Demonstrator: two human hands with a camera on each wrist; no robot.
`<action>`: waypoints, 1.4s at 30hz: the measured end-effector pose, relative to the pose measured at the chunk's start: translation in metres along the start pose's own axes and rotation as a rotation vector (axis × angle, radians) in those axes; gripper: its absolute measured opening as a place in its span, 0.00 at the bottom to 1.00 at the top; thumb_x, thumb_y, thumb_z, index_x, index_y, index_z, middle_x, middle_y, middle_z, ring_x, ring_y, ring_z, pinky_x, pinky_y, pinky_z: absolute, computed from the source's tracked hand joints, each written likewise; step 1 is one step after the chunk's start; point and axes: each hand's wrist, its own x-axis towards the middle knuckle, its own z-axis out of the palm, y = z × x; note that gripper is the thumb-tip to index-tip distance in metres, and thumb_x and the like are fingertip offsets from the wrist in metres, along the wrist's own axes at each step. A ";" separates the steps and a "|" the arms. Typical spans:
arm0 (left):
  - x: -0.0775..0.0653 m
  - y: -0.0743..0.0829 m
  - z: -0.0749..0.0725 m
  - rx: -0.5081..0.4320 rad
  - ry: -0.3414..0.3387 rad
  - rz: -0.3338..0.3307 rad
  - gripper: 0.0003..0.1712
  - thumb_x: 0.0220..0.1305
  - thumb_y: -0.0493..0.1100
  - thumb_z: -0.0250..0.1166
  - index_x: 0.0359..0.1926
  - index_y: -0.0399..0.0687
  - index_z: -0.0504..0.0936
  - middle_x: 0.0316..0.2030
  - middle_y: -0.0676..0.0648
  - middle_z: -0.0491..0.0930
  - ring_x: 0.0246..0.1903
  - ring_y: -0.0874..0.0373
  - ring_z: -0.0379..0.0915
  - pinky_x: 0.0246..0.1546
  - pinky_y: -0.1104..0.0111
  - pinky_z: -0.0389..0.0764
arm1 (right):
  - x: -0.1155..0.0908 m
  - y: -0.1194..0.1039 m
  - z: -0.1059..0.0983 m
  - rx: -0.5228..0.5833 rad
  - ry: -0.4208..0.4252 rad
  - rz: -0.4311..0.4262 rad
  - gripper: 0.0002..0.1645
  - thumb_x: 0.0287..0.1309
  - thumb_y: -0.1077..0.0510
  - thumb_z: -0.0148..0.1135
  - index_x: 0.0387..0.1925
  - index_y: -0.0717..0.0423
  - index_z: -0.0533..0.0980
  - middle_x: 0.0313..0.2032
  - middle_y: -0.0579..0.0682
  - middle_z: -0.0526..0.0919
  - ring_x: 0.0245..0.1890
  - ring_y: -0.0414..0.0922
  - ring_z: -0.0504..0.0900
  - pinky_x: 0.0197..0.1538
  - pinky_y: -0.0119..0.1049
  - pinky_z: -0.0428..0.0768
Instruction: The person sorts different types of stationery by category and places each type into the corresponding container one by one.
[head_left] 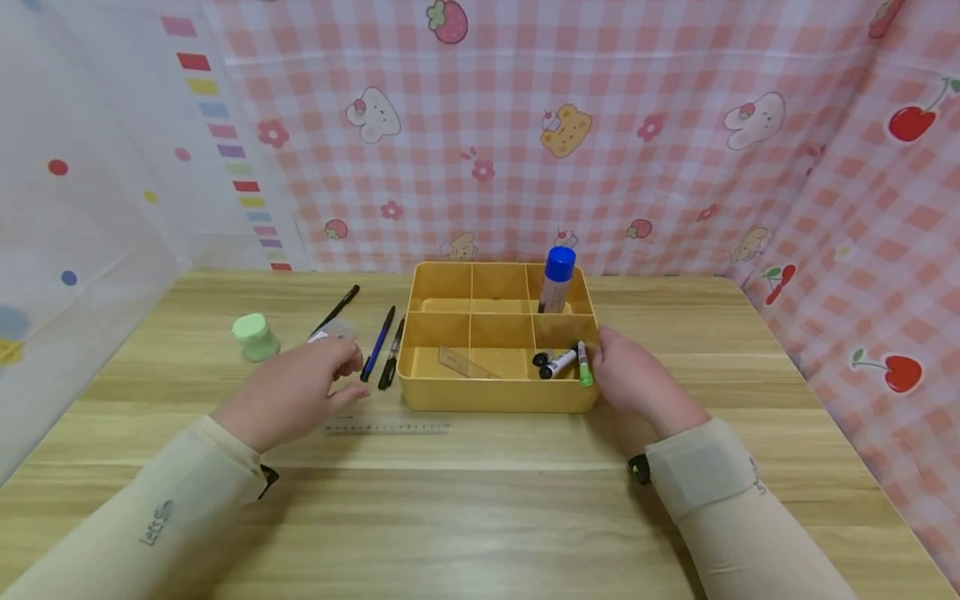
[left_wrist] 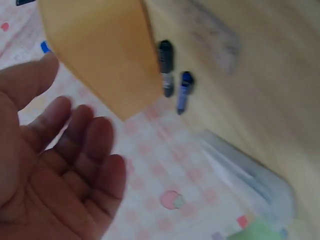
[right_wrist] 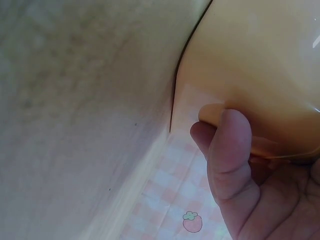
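Note:
A yellow divided storage box (head_left: 498,396) stands on the table. My right hand (head_left: 637,379) grips its right side, fingers at the wall and edge in the right wrist view. Left of the box, my left hand (head_left: 296,387) hovers with loosely bent fingers and holds nothing. Beside its fingertips lie a blue pen (head_left: 379,342) and a black marker (head_left: 392,354). A clear ruler (head_left: 386,429) lies below them. Behind the hand are a black pen (head_left: 337,308) and a translucent item (left_wrist: 250,175), partly hidden in the head view.
A blue-capped glue stick (head_left: 557,283) stands in the box's back right compartment. The front right one holds a black-capped marker (head_left: 558,364) and a green one (head_left: 584,364). A clear plastic piece (head_left: 467,364) leans inside. A green hourglass-shaped object (head_left: 256,337) stands far left. Patterned cloth (head_left: 487,125) borders the table.

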 end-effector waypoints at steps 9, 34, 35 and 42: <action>-0.005 -0.014 0.017 0.116 -0.214 0.040 0.20 0.64 0.50 0.75 0.55 0.48 0.87 0.53 0.47 0.85 0.54 0.49 0.82 0.59 0.49 0.83 | 0.000 0.001 0.000 0.006 -0.007 0.007 0.36 0.81 0.56 0.31 0.82 0.67 0.48 0.76 0.73 0.63 0.65 0.63 0.76 0.60 0.57 0.79; 0.005 -0.016 0.029 0.023 -0.329 -0.057 0.11 0.65 0.40 0.74 0.48 0.51 0.87 0.45 0.53 0.86 0.47 0.57 0.81 0.56 0.51 0.83 | 0.002 0.003 0.001 0.019 0.001 0.007 0.34 0.82 0.56 0.31 0.81 0.66 0.52 0.74 0.73 0.67 0.64 0.61 0.77 0.62 0.59 0.78; 0.006 -0.017 0.029 0.012 -0.340 -0.058 0.11 0.65 0.40 0.74 0.47 0.51 0.87 0.44 0.53 0.86 0.46 0.57 0.80 0.56 0.51 0.83 | 0.002 0.003 0.001 0.021 0.001 0.008 0.34 0.82 0.55 0.31 0.81 0.66 0.52 0.74 0.73 0.67 0.64 0.61 0.76 0.62 0.59 0.78; 0.010 -0.020 0.027 -0.076 -0.412 -0.091 0.09 0.63 0.37 0.73 0.42 0.50 0.83 0.39 0.53 0.81 0.39 0.56 0.74 0.48 0.57 0.80 | 0.002 0.003 0.001 0.034 0.006 0.004 0.34 0.82 0.55 0.32 0.80 0.66 0.53 0.74 0.73 0.67 0.67 0.62 0.75 0.65 0.61 0.77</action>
